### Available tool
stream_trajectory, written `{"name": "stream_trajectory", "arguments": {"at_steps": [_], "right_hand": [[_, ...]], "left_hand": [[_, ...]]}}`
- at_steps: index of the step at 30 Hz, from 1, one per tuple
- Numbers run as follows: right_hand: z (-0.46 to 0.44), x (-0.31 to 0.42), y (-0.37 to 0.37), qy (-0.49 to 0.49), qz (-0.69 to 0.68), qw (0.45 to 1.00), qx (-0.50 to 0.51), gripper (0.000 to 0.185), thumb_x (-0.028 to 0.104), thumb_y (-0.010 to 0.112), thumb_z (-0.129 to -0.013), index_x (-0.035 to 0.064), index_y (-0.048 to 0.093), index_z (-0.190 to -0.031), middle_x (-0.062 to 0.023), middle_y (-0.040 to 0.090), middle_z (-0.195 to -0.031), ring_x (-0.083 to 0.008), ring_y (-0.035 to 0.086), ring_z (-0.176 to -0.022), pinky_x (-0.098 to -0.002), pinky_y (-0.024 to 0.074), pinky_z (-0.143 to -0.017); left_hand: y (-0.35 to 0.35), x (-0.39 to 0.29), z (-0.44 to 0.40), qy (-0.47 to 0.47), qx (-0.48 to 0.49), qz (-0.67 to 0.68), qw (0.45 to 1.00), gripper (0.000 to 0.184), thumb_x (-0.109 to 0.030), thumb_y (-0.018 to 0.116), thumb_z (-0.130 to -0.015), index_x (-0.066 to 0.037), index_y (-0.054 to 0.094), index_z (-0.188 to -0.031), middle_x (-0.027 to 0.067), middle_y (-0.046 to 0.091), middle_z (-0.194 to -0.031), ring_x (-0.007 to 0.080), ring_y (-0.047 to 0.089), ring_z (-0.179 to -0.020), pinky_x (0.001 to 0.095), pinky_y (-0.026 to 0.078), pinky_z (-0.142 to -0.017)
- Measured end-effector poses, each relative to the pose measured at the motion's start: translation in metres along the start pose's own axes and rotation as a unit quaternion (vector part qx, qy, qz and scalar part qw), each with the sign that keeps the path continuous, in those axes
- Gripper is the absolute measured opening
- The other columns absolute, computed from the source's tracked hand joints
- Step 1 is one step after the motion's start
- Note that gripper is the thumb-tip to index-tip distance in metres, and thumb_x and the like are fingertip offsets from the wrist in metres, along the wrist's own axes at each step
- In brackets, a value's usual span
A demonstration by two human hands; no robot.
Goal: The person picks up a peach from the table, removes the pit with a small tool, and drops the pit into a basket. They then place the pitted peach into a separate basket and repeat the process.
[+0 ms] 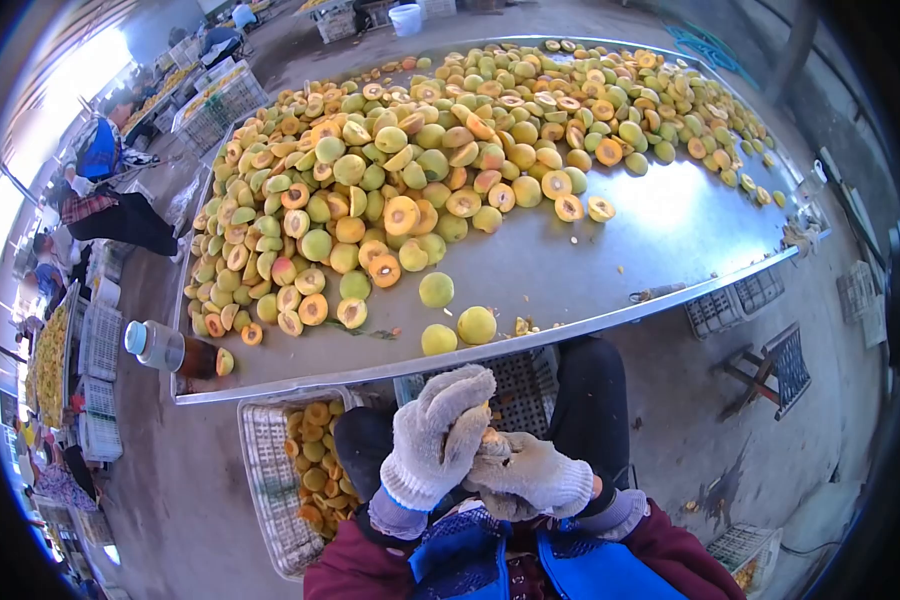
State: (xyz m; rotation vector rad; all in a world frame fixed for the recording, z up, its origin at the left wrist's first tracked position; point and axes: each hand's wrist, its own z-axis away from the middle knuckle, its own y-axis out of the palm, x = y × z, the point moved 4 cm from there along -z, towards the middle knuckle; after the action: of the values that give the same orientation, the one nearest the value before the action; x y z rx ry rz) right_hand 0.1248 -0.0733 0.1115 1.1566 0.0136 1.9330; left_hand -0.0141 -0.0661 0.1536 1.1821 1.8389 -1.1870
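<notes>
fingers (457, 393) of your gloved left hand (430, 440) and right hand (535, 478), lower centre of the frame, close together on what looks like an apricot piece (489, 436), mostly hidden. your gloves could dull your feel and let it slip, perhaps toward the dark crate (515, 385) just beyond. a nudge to the metal table (560, 290) could roll the round apricots (477, 325) off its near edge; disturbing the heap (390, 165), upper centre, could start a slide.
</notes>
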Motion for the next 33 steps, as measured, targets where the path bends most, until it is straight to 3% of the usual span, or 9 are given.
{"name": "stream_trajectory", "arguments": {"at_steps": [2, 5, 10, 16, 23, 26, 28, 31, 33], "right_hand": [[-0.001, 0.0, 0.0, 0.002, -0.025, 1.0, 0.009, 0.03, 0.036, 0.066, -0.089, 0.007, 0.061, -0.093, -0.0006, 0.061, -0.069, -0.0066, 0.057, -0.057, -0.0242, 0.0456, -0.049], [-0.002, -0.006, -0.003, 0.054, -0.068, 0.995, 0.051, 0.027, 0.033, 0.065, -0.089, 0.0063, 0.061, -0.089, -0.0016, 0.057, -0.063, -0.0065, 0.051, -0.049, -0.0223, 0.0413, -0.045], [0.003, -0.015, 0.002, 0.06, -0.145, 0.977, 0.141, 0.024, 0.026, 0.061, -0.089, 0.0023, 0.06, -0.087, -0.0025, 0.052, -0.053, -0.0088, 0.045, -0.038, -0.0233, 0.0345, -0.034], [-0.008, -0.032, 0.005, -0.001, -0.227, 0.962, 0.15, 0.026, 0.026, 0.061, -0.09, 0.0, 0.059, -0.086, -0.0038, 0.053, -0.055, -0.0099, 0.045, -0.036, -0.0227, 0.0359, -0.034], [0.001, -0.018, 0.003, 0.033, -0.175, 0.968, 0.179, 0.024, 0.025, 0.061, -0.091, 0.0009, 0.059, -0.09, -0.0029, 0.059, -0.07, -0.0084, 0.053, -0.052, -0.021, 0.0417, -0.045], [-0.004, -0.021, 0.005, 0.028, -0.184, 0.975, 0.123, 0.024, 0.025, 0.062, -0.091, 0.0012, 0.059, -0.091, -0.0031, 0.059, -0.075, -0.0078, 0.054, -0.057, -0.0216, 0.0433, -0.049], [-0.007, -0.018, 0.002, -0.003, -0.126, 0.992, 0.025, 0.021, 0.023, 0.062, -0.09, 0.0016, 0.058, -0.089, -0.0032, 0.059, -0.077, -0.008, 0.054, -0.059, -0.0214, 0.0429, -0.049], [0.002, -0.014, 0.001, -0.007, -0.185, 0.973, 0.139, 0.02, 0.02, 0.06, -0.09, 0.0011, 0.058, -0.089, -0.0035, 0.057, -0.069, -0.0102, 0.052, -0.051, -0.0225, 0.0412, -0.045], [-0.001, -0.029, -0.003, 0.037, -0.348, 0.894, 0.279, 0.018, 0.019, 0.059, -0.089, 0.0006, 0.057, -0.088, -0.0047, 0.053, -0.06, -0.0132, 0.047, -0.042, -0.0251, 0.0388, -0.039]], "left_hand": [[0.002, 0.004, -0.004, -0.164, 0.056, 0.094, 0.98, 0.021, -0.014, 0.057, -0.093, -0.002, 0.064, -0.109, 0.0145, 0.069, -0.101, 0.0254, 0.069, -0.089, 0.0334, 0.054, -0.076], [0.004, 0.004, -0.008, -0.178, 0.088, 0.061, 0.978, 0.026, -0.019, 0.054, -0.097, 0.0, 0.065, -0.109, 0.0136, 0.069, -0.096, 0.0198, 0.068, -0.085, 0.03, 0.052, -0.076], [-0.002, -0.021, -0.017, 0.118, 0.137, -0.176, 0.968, 0.02, -0.018, 0.067, -0.083, -0.009, 0.068, -0.1, 0.0102, 0.07, -0.094, 0.0283, 0.069, -0.074, 0.0363, 0.056, -0.059], [0.003, 0.002, -0.018, -0.064, 0.238, -0.105, 0.963, 0.017, -0.021, 0.067, -0.085, -0.011, 0.068, -0.099, 0.009, 0.069, -0.093, 0.0285, 0.068, -0.073, 0.0346, 0.055, -0.06], [0.003, -0.014, -0.011, 0.076, 0.104, -0.183, 0.975, 0.017, -0.022, 0.065, -0.087, -0.012, 0.066, -0.101, 0.0087, 0.069, -0.095, 0.0286, 0.068, -0.073, 0.0349, 0.054, -0.059], [0.011, 0.003, -0.013, -0.063, 0.175, -0.255, 0.949, 0.021, -0.024, 0.067, -0.086, -0.013, 0.066, -0.103, 0.0079, 0.069, -0.094, 0.0278, 0.068, -0.073, 0.0349, 0.054, -0.059], [0.013, 0.003, -0.013, -0.048, 0.161, -0.234, 0.958, 0.021, -0.026, 0.066, -0.086, -0.013, 0.066, -0.103, 0.0077, 0.068, -0.094, 0.0275, 0.068, -0.073, 0.0354, 0.055, -0.059], [0.01, 0.001, -0.01, 0.059, 0.118, -0.174, 0.976, 0.021, -0.028, 0.063, -0.088, -0.015, 0.066, -0.105, 0.0077, 0.068, -0.094, 0.0272, 0.069, -0.077, 0.0366, 0.055, -0.061], [0.01, 0.003, -0.008, 0.088, 0.096, -0.158, 0.979, 0.022, -0.029, 0.064, -0.088, -0.015, 0.066, -0.105, 0.0082, 0.069, -0.095, 0.0271, 0.069, -0.078, 0.0361, 0.055, -0.061]]}}
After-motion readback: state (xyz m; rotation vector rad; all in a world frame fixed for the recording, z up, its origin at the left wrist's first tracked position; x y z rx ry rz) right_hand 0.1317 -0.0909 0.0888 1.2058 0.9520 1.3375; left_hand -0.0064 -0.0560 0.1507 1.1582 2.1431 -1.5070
